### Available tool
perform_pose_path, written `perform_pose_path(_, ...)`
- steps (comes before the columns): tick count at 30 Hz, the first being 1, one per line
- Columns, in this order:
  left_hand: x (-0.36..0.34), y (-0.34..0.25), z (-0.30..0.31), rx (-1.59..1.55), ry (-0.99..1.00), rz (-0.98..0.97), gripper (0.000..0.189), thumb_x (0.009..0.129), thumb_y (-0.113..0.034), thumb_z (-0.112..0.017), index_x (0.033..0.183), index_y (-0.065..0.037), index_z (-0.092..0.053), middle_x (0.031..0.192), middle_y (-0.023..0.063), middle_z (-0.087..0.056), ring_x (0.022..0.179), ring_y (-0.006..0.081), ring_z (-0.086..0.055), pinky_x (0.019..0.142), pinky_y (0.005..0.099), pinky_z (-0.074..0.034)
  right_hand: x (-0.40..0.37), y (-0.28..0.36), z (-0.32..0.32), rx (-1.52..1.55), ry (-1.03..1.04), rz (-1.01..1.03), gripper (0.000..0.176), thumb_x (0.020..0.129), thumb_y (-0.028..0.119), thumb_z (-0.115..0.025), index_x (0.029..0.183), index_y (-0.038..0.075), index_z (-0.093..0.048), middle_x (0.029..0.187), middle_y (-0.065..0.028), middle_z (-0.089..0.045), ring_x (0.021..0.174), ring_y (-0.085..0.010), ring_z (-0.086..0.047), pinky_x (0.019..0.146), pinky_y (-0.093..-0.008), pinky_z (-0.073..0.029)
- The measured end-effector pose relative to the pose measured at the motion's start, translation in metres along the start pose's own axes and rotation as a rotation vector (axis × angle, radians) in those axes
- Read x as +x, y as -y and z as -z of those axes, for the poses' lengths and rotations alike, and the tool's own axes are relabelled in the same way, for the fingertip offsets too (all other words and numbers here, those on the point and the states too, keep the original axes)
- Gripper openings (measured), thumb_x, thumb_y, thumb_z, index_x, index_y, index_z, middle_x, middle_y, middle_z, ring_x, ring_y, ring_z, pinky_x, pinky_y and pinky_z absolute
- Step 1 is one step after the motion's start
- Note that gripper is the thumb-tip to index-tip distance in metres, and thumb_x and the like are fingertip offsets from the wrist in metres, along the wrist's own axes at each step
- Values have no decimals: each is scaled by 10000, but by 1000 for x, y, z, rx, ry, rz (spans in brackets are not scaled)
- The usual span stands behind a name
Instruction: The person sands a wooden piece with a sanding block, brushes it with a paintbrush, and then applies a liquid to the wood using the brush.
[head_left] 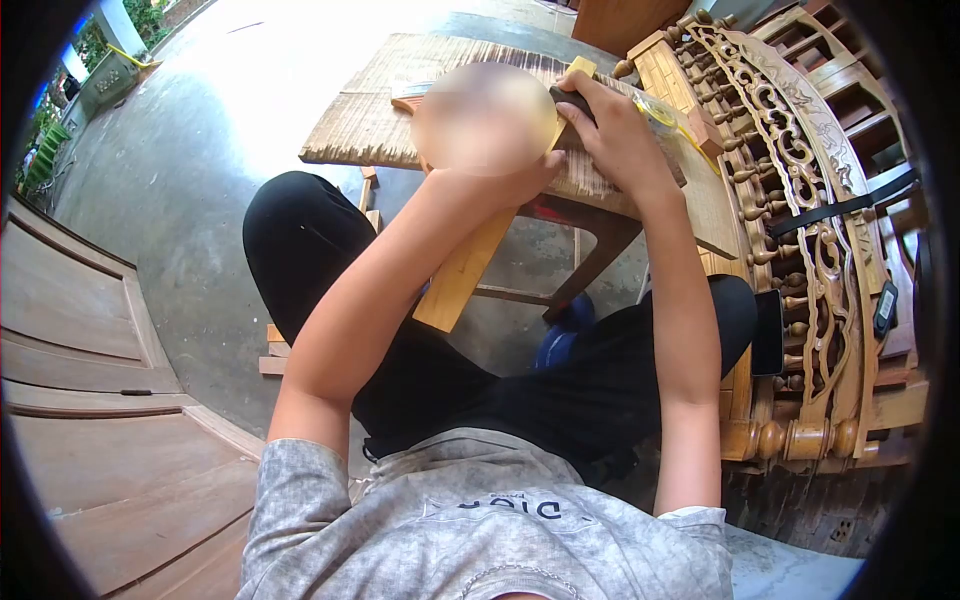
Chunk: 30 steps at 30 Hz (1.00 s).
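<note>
A long pale wooden strip slants from above my lap up across a ridged wooden board. My left hand is closed round the strip near the board's front edge; a blurred patch covers most of its fingers. My right hand grips a dark object, handle-like in shape, against the strip's upper part. Its working end is hidden. Left of the blur, a brush-like thing with a reddish-brown wooden edge lies on the board.
A carved wooden bench with turned spindles stands on the right, a black strap across it. Wooden panels stand at left. Small wood blocks lie on the floor. Yellow cord runs along the board's right side.
</note>
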<state>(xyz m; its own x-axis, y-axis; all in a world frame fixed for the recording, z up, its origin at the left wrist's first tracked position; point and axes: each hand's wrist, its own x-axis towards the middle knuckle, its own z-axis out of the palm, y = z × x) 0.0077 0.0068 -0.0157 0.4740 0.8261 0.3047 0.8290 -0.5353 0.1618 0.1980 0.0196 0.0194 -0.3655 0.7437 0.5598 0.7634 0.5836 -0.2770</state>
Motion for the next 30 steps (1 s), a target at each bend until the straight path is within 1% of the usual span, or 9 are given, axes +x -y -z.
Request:
perform_pose_path(3,-3,-2,2,4,-32,1,808,1058,-556,-457,1430,161,-489,1486,326,-538,1471,419,-453,1212,466,-381,-3,4,16,49,34,-58,270,1012,258,-665,1182,52,-632,1084,-218,-726,1045,-425,-687,904,-477,-534)
perform_pose_path(6,-4,-6,23,-1,121,55,821,1061,-576,-447,1424,159,-500,1485,324,-540,1469,415,-456,1211,467,-384,-7,-3,27,46,21,-94,307,1001,300,-683,1182,53,-660,1098,-194,-725,1050,-392,-690,913,-458,-533)
perform_pose_path(10,-7,-4,27,4,120,25,841,1061,-590,-435,1459,150,-481,1508,311,-526,1473,412,-451,1221,470,-371,-10,-2,31,8,14,-58,316,991,321,-696,1169,59,-694,1110,-177,-724,1054,-374,-692,913,-451,-535)
perform_pose_path(13,-6,-1,17,28,71,3,842,1063,-589,-429,1487,138,-465,1528,294,-517,1480,412,-442,1230,473,-357,-11,11,32,22,79,-85,304,994,320,-693,1150,60,-698,1111,-179,-720,1057,-378,-689,921,-451,-536)
perform_pose_path(16,-7,-3,14,14,39,6,832,1063,-580,-429,1497,129,-461,1541,285,-509,1494,411,-423,1242,475,-339,-9,9,14,9,11,-5,299,994,313,-691,1156,61,-696,1124,-184,-715,1057,-383,-688,935,-452,-535)
perform_pose_path(19,-6,-1,14,9,52,13,821,1064,-568,-427,1503,125,-458,1551,285,-500,1509,409,-401,1251,474,-324,-8,7,1,-7,-26,-10,289,996,297,-687,1168,65,-687,1136,-187,-711,1067,-382,-685,948,-452,-534)
perform_pose_path(22,-7,-2,17,-5,91,20,810,1065,-555,-426,1504,125,-456,1549,287,-501,1511,416,-394,1253,475,-320,-4,10,23,14,127,-57,278,997,284,-687,1177,72,-676,1139,-189,-707,1074,-382,-683,949,-455,-534)
perform_pose_path(25,-9,-1,11,12,50,14,788,1063,-535,-433,1488,127,-470,1538,284,-514,1498,427,-407,1246,480,-328,-9,15,35,23,146,-82,273,996,277,-687,1176,73,-669,1132,-192,-703,1083,-387,-679,950,-458,-533)
perform_pose_path(30,-4,-3,18,8,110,28,759,1063,-513,-434,1459,132,-492,1530,284,-521,1481,431,-426,1233,489,-344,-13,11,9,6,25,-68,281,994,273,-691,1175,59,-667,1139,-195,-703,1079,-395,-680,947,-459,-531)
